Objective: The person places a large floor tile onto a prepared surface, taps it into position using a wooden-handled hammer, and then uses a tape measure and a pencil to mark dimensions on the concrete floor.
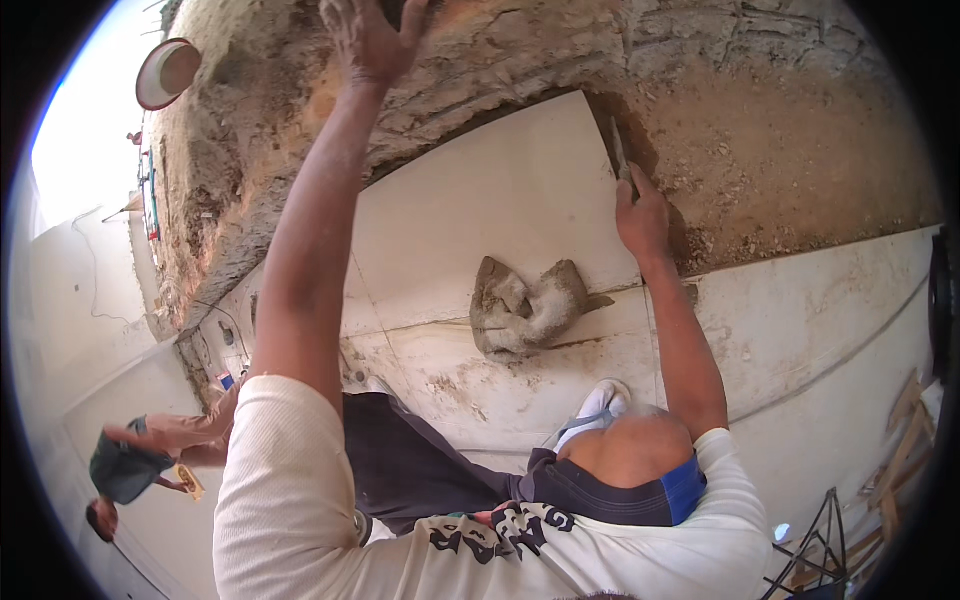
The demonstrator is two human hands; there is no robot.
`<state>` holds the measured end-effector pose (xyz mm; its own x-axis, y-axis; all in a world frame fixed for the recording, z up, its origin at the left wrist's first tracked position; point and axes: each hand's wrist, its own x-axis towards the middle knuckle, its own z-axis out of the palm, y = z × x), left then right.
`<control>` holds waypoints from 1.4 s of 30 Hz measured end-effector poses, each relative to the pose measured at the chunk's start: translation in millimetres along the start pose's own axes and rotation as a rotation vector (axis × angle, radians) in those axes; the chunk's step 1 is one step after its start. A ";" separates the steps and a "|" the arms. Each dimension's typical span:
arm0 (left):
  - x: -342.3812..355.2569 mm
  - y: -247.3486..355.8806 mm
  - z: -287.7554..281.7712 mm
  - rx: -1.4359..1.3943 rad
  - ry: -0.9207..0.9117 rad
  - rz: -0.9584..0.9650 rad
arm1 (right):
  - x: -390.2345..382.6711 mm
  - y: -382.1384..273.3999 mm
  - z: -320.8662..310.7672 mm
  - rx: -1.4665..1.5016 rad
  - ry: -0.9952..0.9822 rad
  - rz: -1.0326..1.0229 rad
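Note:
My right hand [643,218] is closed round a trowel [619,148], seen nearly edge-on. Its narrow grey blade points away from me beside the right edge of a large pale tile [500,165]. Dark, damp-looking earth borders that edge. Stretched to the far left, my left hand [370,40] is over rough soil with thumb and fingers apart; its fingertips are cut off by the upper rim. A curled grey lump [535,310], cement-coloured, rests at the tile's near edge, apart from both hands. Whether it is mortar or a caked cloth I cannot tell.
Bare rough earth [770,150] spreads beyond the tiles. Pale, dirt-stained floor tiles [800,300] run under my feet. A bowl or basin [169,74] stands far left. Another person [135,460] is at the left, holding something yellowish. Wood pieces [900,440] and a black metal frame [825,545] lie at right.

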<state>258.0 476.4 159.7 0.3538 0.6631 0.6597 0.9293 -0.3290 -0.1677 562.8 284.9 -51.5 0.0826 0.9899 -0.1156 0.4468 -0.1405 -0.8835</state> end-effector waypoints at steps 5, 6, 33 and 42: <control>-11.0 -4.1 10.7 -0.044 0.042 0.063 | 14.3 -12.1 2.7 0.070 -0.106 0.052; -10.0 -4.6 16.4 -0.067 0.058 0.082 | 18.5 -7.6 5.5 0.102 -0.090 0.051; -5.9 -8.4 18.1 -0.060 -0.025 0.089 | 94.8 -7.5 -46.3 -0.194 -0.473 -0.153; -6.8 -10.0 16.5 -0.076 -0.020 0.081 | 77.0 -11.8 -97.3 -0.143 -0.474 0.062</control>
<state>248.0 486.3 144.8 0.4299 0.6454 0.6314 0.8873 -0.4314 -0.1631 650.5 360.7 -5.8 -0.2859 0.8759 -0.3886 0.5746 -0.1678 -0.8010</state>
